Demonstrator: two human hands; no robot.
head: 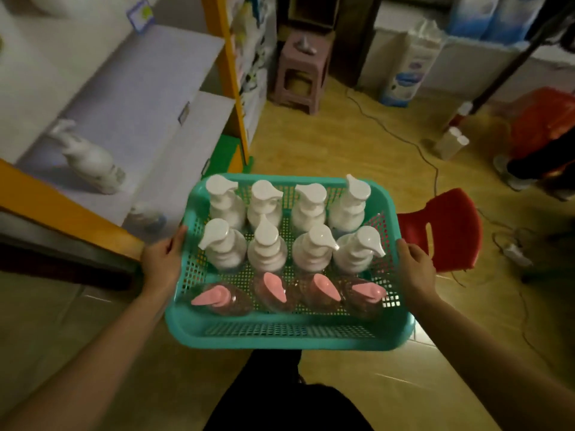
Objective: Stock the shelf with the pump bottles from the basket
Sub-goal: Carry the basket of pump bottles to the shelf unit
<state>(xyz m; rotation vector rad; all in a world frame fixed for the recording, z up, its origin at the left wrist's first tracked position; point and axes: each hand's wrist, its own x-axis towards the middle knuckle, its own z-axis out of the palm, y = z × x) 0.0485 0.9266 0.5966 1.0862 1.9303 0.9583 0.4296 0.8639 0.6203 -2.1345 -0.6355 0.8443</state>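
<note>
While we stand beside the shelf, our left hand (pixel 163 261) is clamped on the left rim of the green basket (pixel 280 332) and our right hand (pixel 415 269) is clamped on the right rim, so we carry it level in front of us, clear of the floor. Nearest to us in the basket stands a row of four clear bottles with pink pumps (pixel 270 284). Behind them stand two rows of four white pump bottles (pixel 312 248), upright and packed close, some touching. None has left the basket yet, so we judge the stocking has not begun.

The bottles look like light, stiff plastic with smooth sides that may slip. We would take each by the body just under the collar, not by the pump head, which can turn or press down. The mesh basket looks flexible, so it wants both hands or a firm place to rest.

To the left and farther off, the white shelf (pixel 130 116) holds one white bottle (pixel 93 163), blurred, and another lower down. To the right is a red chair (pixel 448 231), and far off a pink stool (pixel 301 73).
</note>
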